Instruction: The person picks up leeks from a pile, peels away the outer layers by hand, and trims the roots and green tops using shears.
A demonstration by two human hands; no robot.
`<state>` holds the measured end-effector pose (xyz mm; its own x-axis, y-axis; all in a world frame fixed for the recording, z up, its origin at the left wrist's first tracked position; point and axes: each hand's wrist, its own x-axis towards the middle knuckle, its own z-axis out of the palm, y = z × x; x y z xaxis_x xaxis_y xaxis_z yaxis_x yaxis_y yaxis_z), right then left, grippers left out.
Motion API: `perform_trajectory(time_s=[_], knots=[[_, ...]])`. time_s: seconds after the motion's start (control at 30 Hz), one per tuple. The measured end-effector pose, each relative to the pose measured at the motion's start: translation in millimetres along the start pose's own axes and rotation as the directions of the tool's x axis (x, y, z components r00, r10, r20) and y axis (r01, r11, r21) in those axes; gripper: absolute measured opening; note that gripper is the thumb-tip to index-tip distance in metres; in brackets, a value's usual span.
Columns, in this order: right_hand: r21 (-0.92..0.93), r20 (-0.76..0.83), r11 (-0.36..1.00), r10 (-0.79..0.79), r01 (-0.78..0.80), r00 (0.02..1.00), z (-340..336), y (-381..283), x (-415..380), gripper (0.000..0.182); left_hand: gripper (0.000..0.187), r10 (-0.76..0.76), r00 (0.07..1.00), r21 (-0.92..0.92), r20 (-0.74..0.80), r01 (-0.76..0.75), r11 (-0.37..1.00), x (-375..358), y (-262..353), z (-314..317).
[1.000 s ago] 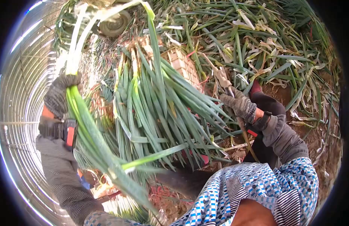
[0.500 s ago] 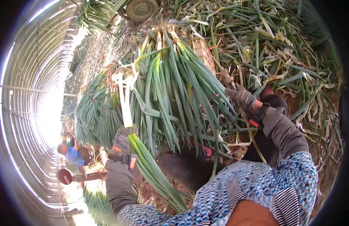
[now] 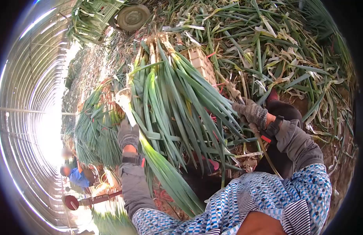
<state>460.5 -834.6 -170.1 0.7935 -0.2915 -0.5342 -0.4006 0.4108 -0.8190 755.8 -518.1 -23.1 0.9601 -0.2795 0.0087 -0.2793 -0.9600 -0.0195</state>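
My gloved left hand (image 3: 128, 136) is closed around the pale stems of a few long green onions (image 3: 165, 178). Their white root ends (image 3: 126, 102) point up and away, and the green leaves trail down toward my lap. My gloved right hand (image 3: 252, 113) grips a nozzle gun (image 3: 233, 91) fed by a yellowish hose (image 3: 265, 150); its grip is mostly hidden by the fingers. Between my hands lies a big pile of green onions (image 3: 177, 98), roots at the far side and leaves toward me.
Behind the pile is a beige plastic crate (image 3: 202, 64). Stripped leaves (image 3: 275, 51) litter the ground at right. Tied onion bundles (image 3: 99, 133) lie at left, near a person in blue (image 3: 79, 177) and a round-ended device (image 3: 72, 202). A wheel (image 3: 133, 17) stands at the top.
The held onions have dropped and their root ends are lower, beside the pile. My left hand sits slightly higher along the stems. My right hand keeps its grip on the nozzle gun.
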Motion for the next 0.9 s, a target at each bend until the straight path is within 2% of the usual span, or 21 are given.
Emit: perform_trajectory(time_s=[0.03, 0.07, 0.1, 0.13, 0.23, 0.27, 0.33, 0.37, 0.4, 0.43, 0.53, 0.63, 0.67, 0.77, 0.8, 0.83, 0.9], knots=[[-0.019, 0.016, 1.000, -0.012, 0.013, 1.000, -1, -2, -1, 0.038, 0.038, 0.182, 0.967, -0.042, -0.176, -0.192, 0.980, 22, -4, 20], [-0.036, 0.033, 0.999, -0.025, 0.026, 0.999, -2, -6, -4, 0.038, 0.031, 0.193, 0.980, -0.152, -0.049, -0.199, 0.968, 21, 47, -1], [-0.052, 0.050, 0.998, -0.038, 0.041, 0.998, -3, -9, -7, 0.037, 0.028, 0.330, 0.920, -0.281, -0.211, -0.380, 0.881, 42, 55, 26], [-0.015, 0.059, 0.999, -0.040, 0.041, 0.997, -4, -11, -11, 0.037, 0.029, 0.414, 0.900, -0.212, -0.133, -0.434, 0.875, 60, 76, 36], [-0.015, 0.055, 1.000, -0.025, 0.026, 0.998, -10, -16, -19, 0.035, 0.031, 0.343, 0.932, 0.128, -0.116, -0.328, 0.936, 113, 119, 78], [-0.021, 0.067, 1.000, 0.023, -0.021, 0.997, -13, -19, -21, 0.035, 0.033, 0.377, 0.906, 0.236, -0.194, -0.330, 0.914, 135, 120, 99], [0.000, 0.052, 1.000, 0.000, 0.000, 0.999, -16, -19, -20, 0.038, 0.036, 0.457, 0.820, 0.435, -0.345, -0.292, 0.852, 179, 130, 123], [0.011, 0.044, 1.000, -0.011, 0.011, 0.999, -17, -19, -20, 0.039, 0.037, 0.287, 0.921, 0.353, -0.265, -0.184, 0.917, 192, 142, 128], [0.044, 0.030, 0.999, 0.004, -0.006, 1.000, -18, -19, -19, 0.042, 0.038, 0.107, 0.981, 0.283, -0.163, -0.057, 0.957, 204, 152, 132], [0.039, 0.019, 0.999, 0.016, -0.017, 1.000, -19, -20, -17, 0.042, 0.038, -0.074, 0.996, 0.229, -0.044, 0.083, 0.970, 208, 165, 129], [0.021, 0.022, 0.998, 0.055, -0.055, 0.998, -19, -21, -17, 0.043, 0.037, -0.061, 0.972, 0.273, 0.226, -0.004, 0.962, 206, 178, 104], [-0.008, 0.068, 0.997, 0.074, -0.074, 0.995, -16, -29, -19, 0.044, 0.037, -0.111, 0.945, 0.262, 0.309, 0.027, 0.965, 187, 176, 79], [-0.102, 0.046, 0.995, -0.001, 0.006, 0.999, -12, -29, -17, 0.045, 0.041, 0.010, 0.886, 0.337, 0.464, -0.187, 0.923, 189, 166, 77], [-0.052, 0.085, 0.998, -0.032, 0.037, 0.996, -4, -23, -12, 0.032, 0.042, 0.262, 0.782, 0.501, 0.566, -0.578, 0.645, 182, 152, 61], [-0.041, 0.118, 0.992, -0.113, 0.119, 0.987, -3, -16, -4, 0.032, 0.042, 0.299, 0.776, 0.483, 0.556, -0.594, 0.643, 181, 143, 48], [-0.089, 0.075, 0.992, -0.078, 0.085, 0.994, 2, -21, -5, 0.033, 0.042, 0.330, 0.782, 0.432, 0.530, -0.583, 0.688, 179, 135, 26], [-0.023, 0.059, 1.000, 0.002, -0.001, 0.998, 9, -17, 3, 0.031, 0.041, 0.344, 0.833, 0.208, 0.434, -0.463, 0.861, 175, 120, -26]])
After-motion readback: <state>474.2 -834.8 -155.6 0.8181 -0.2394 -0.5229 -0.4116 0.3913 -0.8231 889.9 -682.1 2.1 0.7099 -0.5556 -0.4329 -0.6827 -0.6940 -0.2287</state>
